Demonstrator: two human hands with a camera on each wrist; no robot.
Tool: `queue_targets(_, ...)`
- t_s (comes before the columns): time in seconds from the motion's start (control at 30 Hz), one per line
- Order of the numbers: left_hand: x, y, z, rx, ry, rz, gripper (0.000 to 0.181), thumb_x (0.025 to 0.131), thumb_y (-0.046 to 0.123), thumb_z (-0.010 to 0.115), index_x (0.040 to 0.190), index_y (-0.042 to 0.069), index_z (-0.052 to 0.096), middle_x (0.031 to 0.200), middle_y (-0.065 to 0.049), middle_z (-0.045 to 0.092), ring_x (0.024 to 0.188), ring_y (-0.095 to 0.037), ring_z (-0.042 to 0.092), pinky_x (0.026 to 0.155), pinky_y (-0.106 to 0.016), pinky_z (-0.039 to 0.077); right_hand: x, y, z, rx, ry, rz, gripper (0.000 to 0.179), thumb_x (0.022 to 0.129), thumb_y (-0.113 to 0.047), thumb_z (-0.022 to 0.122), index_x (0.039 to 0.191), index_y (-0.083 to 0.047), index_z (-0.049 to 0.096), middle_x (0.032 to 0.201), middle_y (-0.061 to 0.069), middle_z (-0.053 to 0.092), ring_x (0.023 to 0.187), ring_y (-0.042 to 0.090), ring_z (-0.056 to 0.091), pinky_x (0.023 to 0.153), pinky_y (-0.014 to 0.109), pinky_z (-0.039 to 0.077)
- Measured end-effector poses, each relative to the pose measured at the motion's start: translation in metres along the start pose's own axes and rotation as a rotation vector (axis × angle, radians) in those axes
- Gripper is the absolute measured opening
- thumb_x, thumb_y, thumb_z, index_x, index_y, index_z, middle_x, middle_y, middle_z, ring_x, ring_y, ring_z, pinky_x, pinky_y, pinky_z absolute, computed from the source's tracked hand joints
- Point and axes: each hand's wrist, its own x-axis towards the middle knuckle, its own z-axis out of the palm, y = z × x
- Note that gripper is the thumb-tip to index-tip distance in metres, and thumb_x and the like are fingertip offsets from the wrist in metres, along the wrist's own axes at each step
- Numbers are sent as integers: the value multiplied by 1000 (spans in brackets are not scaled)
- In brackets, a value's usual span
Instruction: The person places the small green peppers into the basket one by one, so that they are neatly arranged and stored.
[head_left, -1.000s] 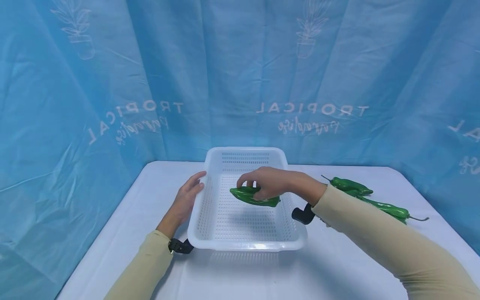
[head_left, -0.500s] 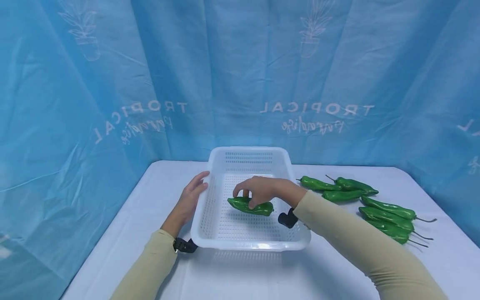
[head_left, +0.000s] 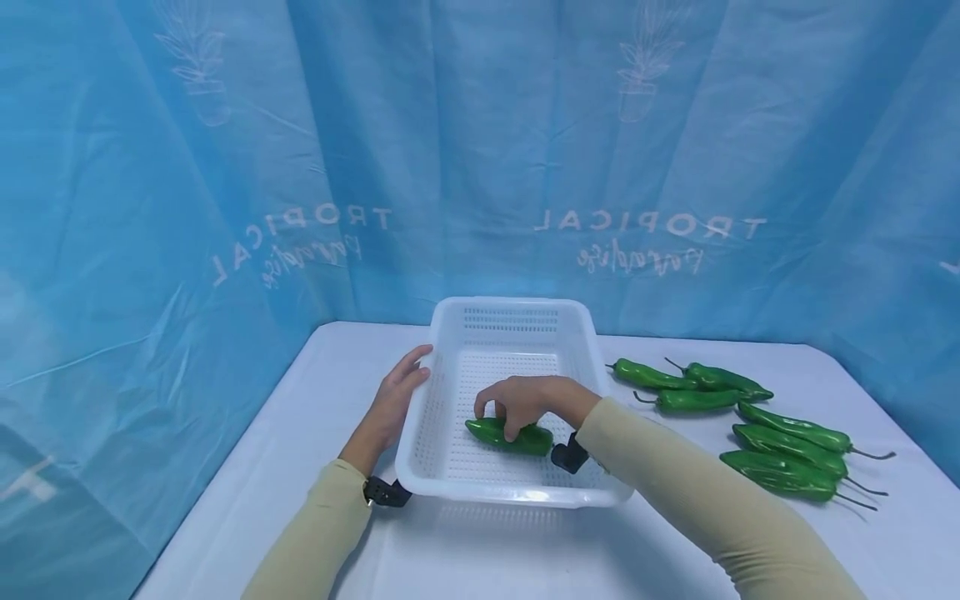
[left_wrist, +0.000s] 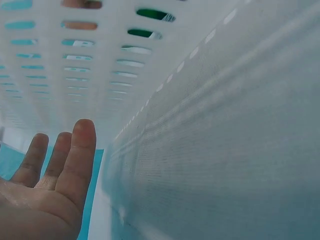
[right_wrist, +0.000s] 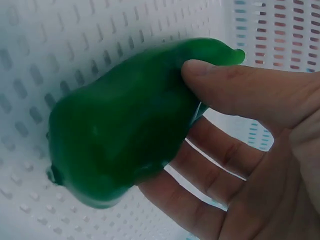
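"What is the right hand (head_left: 525, 398) doing?"

"Pinching a glossy, dark green, tapered pepper (right_wrist: 115, 130), thumb on one side and curled fingers on the other."

"Where is that pepper?"

"Inside the white, rectangular, perforated plastic basket (head_left: 510, 494), low over its slotted floor. Whether it touches the floor, I can't quite tell from these angles."

"And the left hand (head_left: 388, 407)?"

"At the basket's left side, fingers extended and slightly spread, their tips by the rim."

"What lies on the white, cloth-covered table (head_left: 337, 358)?"

"To the right of the basket, three slender green peppers (head_left: 697, 402) bunched toward the back edge, and nearer the front three thin-stemmed green peppers (head_left: 783, 473) side by side, stems pointing right. Behind the table hangs a blue fabric curtain (head_left: 495, 167) with white lettering."
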Motion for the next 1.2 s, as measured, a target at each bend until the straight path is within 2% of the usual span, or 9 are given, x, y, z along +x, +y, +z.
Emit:
queue_targets(0.37, -2, 1, 1, 32, 14, 7, 47, 103, 37, 47, 149, 35, 36, 151, -8, 45, 129, -38, 56, 96, -47, 58, -7, -4, 3, 116, -127, 12, 46, 83, -3, 76, 115, -34, 63, 111, 1, 67, 97, 19, 63, 87, 45, 62)
queue_targets(0.63, -2, 0, 2, 24, 25, 4, 47, 103, 37, 47, 149, 35, 36, 150, -8, 45, 129, -38, 56, 95, -46, 58, -11, -5, 6, 133, -313, -33, 49, 80, -1, 74, 115, -33, 63, 105, 2, 68, 95, 18, 65, 83, 47, 63)
queue_targets(0.73, -2, 0, 1, 17, 24, 1, 47, 103, 37, 47, 148, 35, 37, 150, -8, 46, 129, -37, 56, 96, -46, 58, -12, -7, 7, 133, -353, -48, 49, 79, -1, 73, 114, -34, 64, 104, 2, 69, 94, 18, 65, 82, 46, 63)
queue_targets(1.03, -3, 1, 3, 17, 33, -5, 48, 103, 38, 47, 149, 36, 36, 150, -8, 46, 128, -37, 57, 95, -45, 59, -17, -10, 6, 127, -352, -37, 48, 80, -1, 74, 114, -34, 64, 104, 1, 69, 95, 19, 65, 84, 47, 63)
queue_targets(1.2, -5, 1, 2, 13, 37, -12, 48, 103, 37, 47, 150, 36, 34, 151, -8, 45, 127, -37, 57, 94, -47, 59, -27, -12, -11, 83, -251, -70, 48, 83, -9, 75, 124, -31, 63, 118, 3, 66, 104, 17, 64, 88, 46, 61)
